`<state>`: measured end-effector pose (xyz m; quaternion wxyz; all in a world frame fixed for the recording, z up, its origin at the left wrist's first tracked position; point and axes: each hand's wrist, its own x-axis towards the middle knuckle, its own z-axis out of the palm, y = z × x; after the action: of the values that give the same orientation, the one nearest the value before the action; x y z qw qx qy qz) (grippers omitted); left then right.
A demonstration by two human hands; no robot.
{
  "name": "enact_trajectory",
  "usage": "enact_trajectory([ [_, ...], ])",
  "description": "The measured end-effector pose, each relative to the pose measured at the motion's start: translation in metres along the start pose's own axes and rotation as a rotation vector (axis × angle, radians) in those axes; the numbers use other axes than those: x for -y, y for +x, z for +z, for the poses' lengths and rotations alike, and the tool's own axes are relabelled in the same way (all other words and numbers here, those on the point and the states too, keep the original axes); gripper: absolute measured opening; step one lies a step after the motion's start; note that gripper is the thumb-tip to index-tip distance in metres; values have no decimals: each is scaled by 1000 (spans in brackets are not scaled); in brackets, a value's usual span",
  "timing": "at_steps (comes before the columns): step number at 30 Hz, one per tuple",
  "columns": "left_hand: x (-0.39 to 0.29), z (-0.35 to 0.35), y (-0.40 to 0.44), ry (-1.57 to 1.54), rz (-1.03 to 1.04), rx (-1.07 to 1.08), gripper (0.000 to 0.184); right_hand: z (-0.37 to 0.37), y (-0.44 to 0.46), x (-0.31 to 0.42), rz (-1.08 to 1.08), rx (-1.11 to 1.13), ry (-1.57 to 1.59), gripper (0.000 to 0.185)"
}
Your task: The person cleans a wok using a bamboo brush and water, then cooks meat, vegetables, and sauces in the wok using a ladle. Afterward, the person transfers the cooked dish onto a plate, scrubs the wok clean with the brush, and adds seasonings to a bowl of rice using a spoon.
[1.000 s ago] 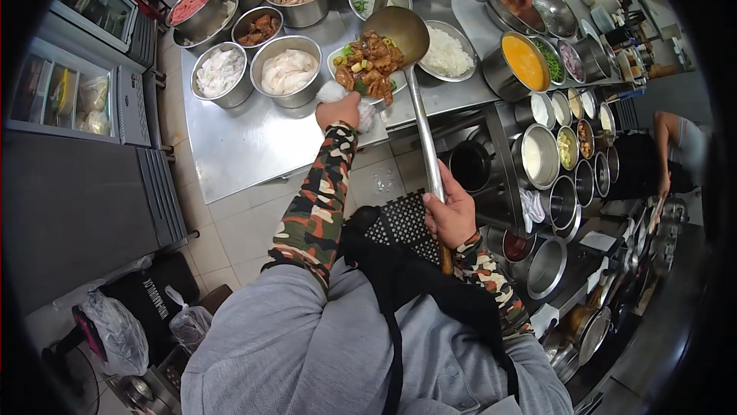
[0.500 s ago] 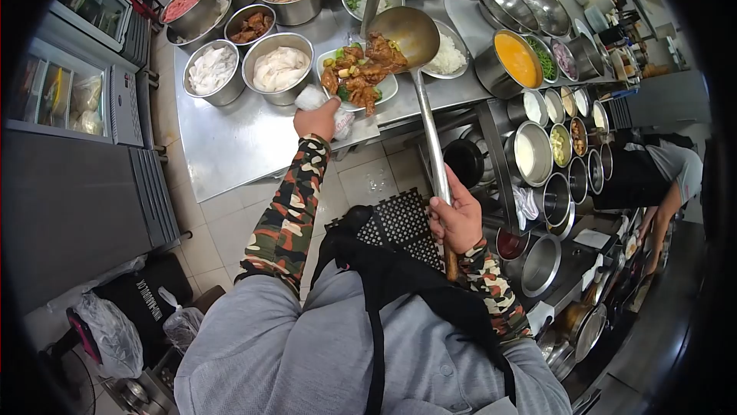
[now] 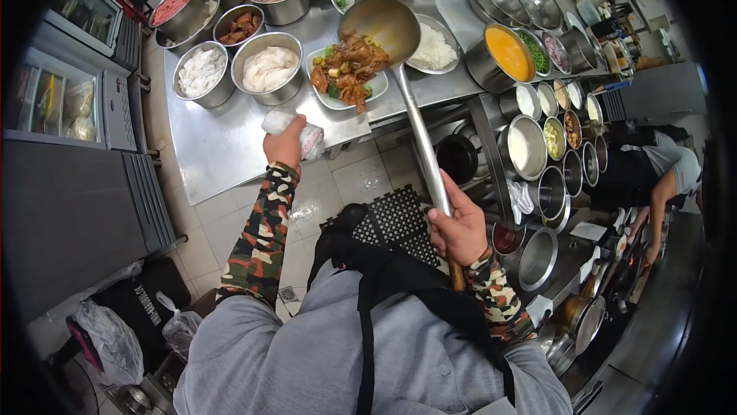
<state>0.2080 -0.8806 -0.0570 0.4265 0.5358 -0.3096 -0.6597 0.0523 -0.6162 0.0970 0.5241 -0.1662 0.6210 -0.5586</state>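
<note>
My right hand (image 3: 461, 229) is wrapped round the long handle of a big steel ladle (image 3: 398, 27). Its bowl is tipped over a square pale plate (image 3: 378, 87). Brown sauced meat pieces (image 3: 355, 63) are heaped on this plate with bits of green vegetable, some against the ladle's lip. My left hand (image 3: 284, 146) grips a bunched white cloth (image 3: 278, 119) at the table's front edge, below and left of the plate and apart from it. A bowl of white rice (image 3: 431, 48) sits right of the ladle.
Steel pots of pale meat (image 3: 270, 69), white pieces (image 3: 202, 71) and orange liquid (image 3: 509, 56) stand on the steel table (image 3: 192, 123). Several small containers line the right side. A co-worker (image 3: 664, 173) leans over the stove at far right. A black perforated mat (image 3: 395, 223) lies on the floor.
My left hand, with the cloth, has moved left and toward me, away from the plate's edge. The ladle's bowl remains over the plate. The whole view has shifted slightly.
</note>
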Motion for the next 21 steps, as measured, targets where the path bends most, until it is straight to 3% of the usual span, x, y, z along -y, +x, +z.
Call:
enact_trajectory([
  [6, -4, -9, -3, -84, -10, -5, 36, -9, 12, -27, -49, 40, -222, 62],
  [9, -2, -14, -8, -57, 17, -22, 36, -11, 13, -33, -282, -29, -669, 60],
  [12, 0, -23, -11, -19, 28, -28, 37, -9, 12, -32, -346, -48, -671, 59],
  [14, -3, -27, -13, 19, 56, -25, 37, -10, 15, -30, -491, -63, -831, 59],
  [21, 1, -31, -10, -17, 49, 21, 31, -1, 18, -22, -546, -121, -981, 62],
])
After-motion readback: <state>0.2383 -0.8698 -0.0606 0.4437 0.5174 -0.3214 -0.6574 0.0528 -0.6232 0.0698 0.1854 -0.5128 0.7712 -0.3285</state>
